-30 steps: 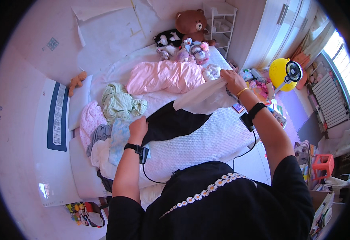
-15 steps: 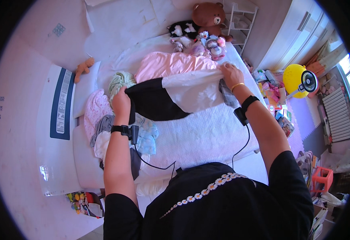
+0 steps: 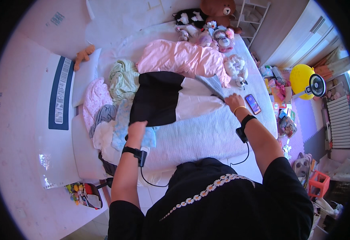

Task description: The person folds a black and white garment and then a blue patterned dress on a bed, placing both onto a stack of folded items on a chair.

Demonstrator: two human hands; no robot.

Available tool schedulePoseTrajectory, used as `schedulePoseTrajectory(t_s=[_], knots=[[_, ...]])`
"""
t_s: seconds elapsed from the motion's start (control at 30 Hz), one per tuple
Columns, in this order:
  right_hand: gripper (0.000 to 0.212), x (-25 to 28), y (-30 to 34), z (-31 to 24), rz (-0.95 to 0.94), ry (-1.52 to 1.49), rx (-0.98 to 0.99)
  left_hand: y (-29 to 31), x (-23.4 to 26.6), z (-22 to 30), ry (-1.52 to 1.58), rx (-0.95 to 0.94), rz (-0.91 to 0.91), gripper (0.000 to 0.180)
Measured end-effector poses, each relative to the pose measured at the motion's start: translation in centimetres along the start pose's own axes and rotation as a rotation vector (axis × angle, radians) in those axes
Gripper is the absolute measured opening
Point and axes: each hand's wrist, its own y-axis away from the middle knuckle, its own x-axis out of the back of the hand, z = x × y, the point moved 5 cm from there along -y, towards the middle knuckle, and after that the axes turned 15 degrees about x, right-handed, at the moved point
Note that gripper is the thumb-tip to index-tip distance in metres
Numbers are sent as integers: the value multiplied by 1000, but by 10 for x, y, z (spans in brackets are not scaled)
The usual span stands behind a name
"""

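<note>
A black-and-white piece of clothing (image 3: 162,98) with a grey striped part at its right end is spread over the bed. Its exact kind I cannot make out. My left hand (image 3: 136,130) is closed on the near left corner of the black half. At the right end, my right hand (image 3: 234,101) pinches the white edge beside the grey part. Beyond the garment lies a pink cloth (image 3: 179,58), and a light green cloth (image 3: 124,80) is bunched at its far left. A light blue patterned cloth (image 3: 122,120) sits partly behind my left hand.
Right of my right hand a phone (image 3: 253,104) lies on the bed (image 3: 199,138). Plush toys, among them a white one (image 3: 236,66) and a brown bear (image 3: 219,11), line the far end. More clothes (image 3: 97,94) are heaped left. A fan (image 3: 316,85) stands by a yellow balloon (image 3: 301,78).
Both hands have come down toward me, bringing the garment from a taut, raised stretch to lying wider over the bed. The phone and white plush toy now show.
</note>
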Motion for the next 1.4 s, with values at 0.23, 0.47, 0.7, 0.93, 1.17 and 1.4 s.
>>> schedulePoseTrajectory(t_s=[0.23, 0.47, 0.7, 0.93, 1.17, 1.4], knots=[[23, -51, 51, -12, -445, -147, -153, 45, -96, 27, -75, -30, -260, 38], [30, -69, 48, -12, -448, -150, -171, 12, -95, 75, -4, -121, -209, 40], [37, -99, 27, -64, -506, -234, -36, -5, -131, 94, -50, -153, -331, 39], [50, -157, 6, -80, -484, -309, -3, -42, -181, 127, -111, -222, -409, 42], [68, -201, -33, -92, -451, -419, -49, -94, -222, 158, -91, -258, -346, 60], [75, -221, -70, -109, -480, -376, -97, -136, -258, 166, -124, -285, -205, 70]])
